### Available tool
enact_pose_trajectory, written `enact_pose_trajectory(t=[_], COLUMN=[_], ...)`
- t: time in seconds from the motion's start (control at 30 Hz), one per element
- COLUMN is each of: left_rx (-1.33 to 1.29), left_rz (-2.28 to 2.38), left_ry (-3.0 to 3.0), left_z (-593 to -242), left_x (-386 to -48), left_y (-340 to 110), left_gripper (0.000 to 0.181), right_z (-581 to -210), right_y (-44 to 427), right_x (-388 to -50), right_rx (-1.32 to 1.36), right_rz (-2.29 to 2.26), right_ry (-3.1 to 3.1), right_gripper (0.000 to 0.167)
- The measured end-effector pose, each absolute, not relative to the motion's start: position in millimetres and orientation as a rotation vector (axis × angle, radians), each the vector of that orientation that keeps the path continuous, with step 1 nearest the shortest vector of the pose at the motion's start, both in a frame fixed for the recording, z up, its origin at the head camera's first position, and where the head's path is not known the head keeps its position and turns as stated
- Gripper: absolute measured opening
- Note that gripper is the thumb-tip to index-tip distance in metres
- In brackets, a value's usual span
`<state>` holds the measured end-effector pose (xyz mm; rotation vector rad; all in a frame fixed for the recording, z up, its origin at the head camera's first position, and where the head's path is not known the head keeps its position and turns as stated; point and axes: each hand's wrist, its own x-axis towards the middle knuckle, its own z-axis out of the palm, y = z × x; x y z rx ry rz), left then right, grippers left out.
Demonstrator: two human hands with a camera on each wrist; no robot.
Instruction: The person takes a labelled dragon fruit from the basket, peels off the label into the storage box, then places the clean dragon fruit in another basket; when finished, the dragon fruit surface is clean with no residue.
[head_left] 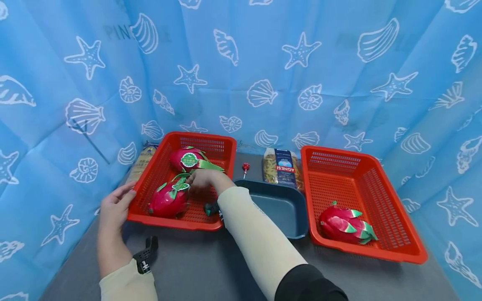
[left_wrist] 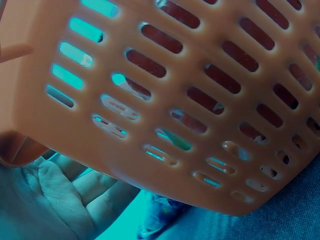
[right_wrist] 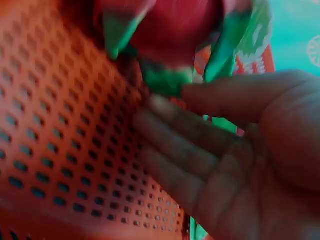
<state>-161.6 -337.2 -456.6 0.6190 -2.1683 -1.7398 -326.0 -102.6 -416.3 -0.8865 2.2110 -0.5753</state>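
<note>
Left of the dark pan (head_left: 276, 205), a red plastic basket (head_left: 171, 223) holds two dragon fruits. The nearer dragon fruit (head_left: 167, 203), with a sticker on its leaves, lies in the basket's front left part; the right hand (head_left: 205, 182) reaches in, thumb and forefinger pinching a green leaf tip while the other fingers extend loosely. The farther dragon fruit (head_left: 186, 159), also with a round green label, lies behind it. The left hand (head_left: 116, 205), its fingers mostly straight, touches the basket's outer left rim.

Right of the pan, a second red basket (head_left: 408, 251) holds a third dragon fruit (head_left: 346, 225) near its front edge. Behind the pan, an Agnesi pasta bag (head_left: 280, 167) lies on the gray surface (head_left: 180, 263), with a red lollipop (head_left: 246, 166) at the pan's far left. Well left of the pan, a partly hidden packet (head_left: 142, 164) sits beside the first basket. A blue shell-print curtain (head_left: 244, 58) hangs beyond the pan.
</note>
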Motion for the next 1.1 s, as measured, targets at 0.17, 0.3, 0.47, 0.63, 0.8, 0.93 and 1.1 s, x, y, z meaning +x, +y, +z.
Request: enact_pose_trajectory(t=[0.17, 0.3, 0.47, 0.63, 0.8, 0.93, 1.1], left_rx=[0.622, 0.621, 0.631, 0.661, 0.675, 0.678, 0.685], left_rz=[-1.765, -1.773, -1.768, -1.777, -1.785, -1.786, -1.788], left_ry=[-2.155, -2.146, -2.160, -2.169, -2.172, -2.165, -2.160], left_z=[-456, -456, -455, -454, -454, -455, -455], left_x=[-162, -162, -162, -162, -161, -161, -162], left_y=[-334, -335, -335, -335, -335, -335, -333], left_gripper=[0.049, 0.049, 0.048, 0.049, 0.049, 0.050, 0.050], right_z=[-422, -424, -425, -425, -421, -413, -399], right_y=[-101, -99, -98, -98, -99, -99, -97], right_x=[-325, -323, -320, -318, -317, -315, -309], right_rx=[-0.873, -0.833, -0.812, -0.834, -0.900, -0.978, -1.036], right_rz=[-0.607, -0.636, -0.616, -0.548, -0.514, -0.529, -0.498], right_ry=[2.238, 2.298, 2.350, 2.400, 2.441, 2.498, 2.543], right_gripper=[0.030, 0.014, 0.004, 0.004, 0.005, 0.006, 0.007])
